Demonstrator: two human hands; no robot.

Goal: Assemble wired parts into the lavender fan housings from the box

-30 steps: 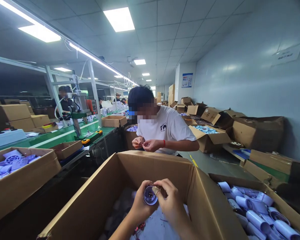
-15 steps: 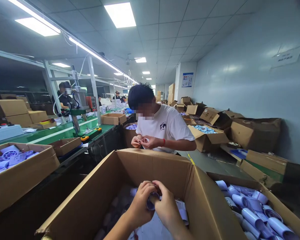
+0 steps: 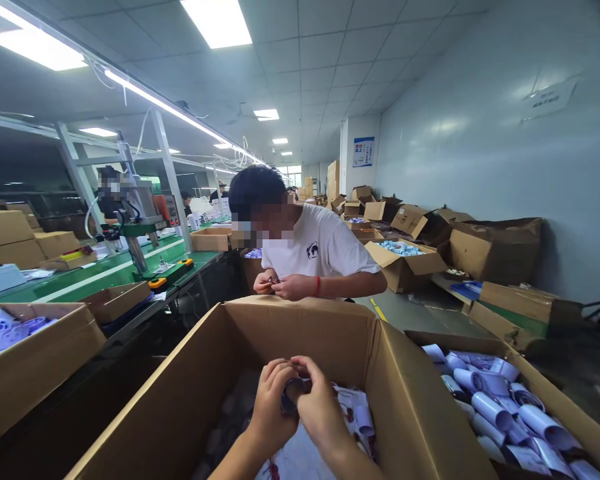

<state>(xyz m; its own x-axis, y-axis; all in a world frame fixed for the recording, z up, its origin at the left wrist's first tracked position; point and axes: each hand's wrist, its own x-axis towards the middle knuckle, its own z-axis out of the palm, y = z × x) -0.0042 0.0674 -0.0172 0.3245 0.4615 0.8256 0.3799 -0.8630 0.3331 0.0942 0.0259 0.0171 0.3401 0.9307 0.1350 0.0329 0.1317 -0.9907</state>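
Observation:
Over the large open carton (image 3: 300, 327), both hands meet around a short tubular plastic housing (image 3: 290, 396), its round open end facing me. My left hand (image 3: 271, 405) wraps its fingers over the housing's left side and top. On the other side, my right hand (image 3: 321, 405) grips it, with the thumb by the opening and the index finger reaching over the top. What lies inside the tube is too dark to make out. Below the hands, a white sheet (image 3: 307, 453), small reddish-brown wire bundles (image 3: 349, 415) and another pale tube (image 3: 364, 420) lie in the carton.
Across the carton, a co-worker (image 3: 325, 247) in a white shirt bends over a small part. To the right stands a box of pale tubes (image 3: 495, 407). At left are another box of parts (image 3: 40, 373) and a green bench (image 3: 165, 257) with a press (image 3: 135, 220).
The view has turned slightly, so hands and carton sit a little differently in it. Both hands keep hold of the tubular housing; its opening now looks darker. The co-worker's head is lower.

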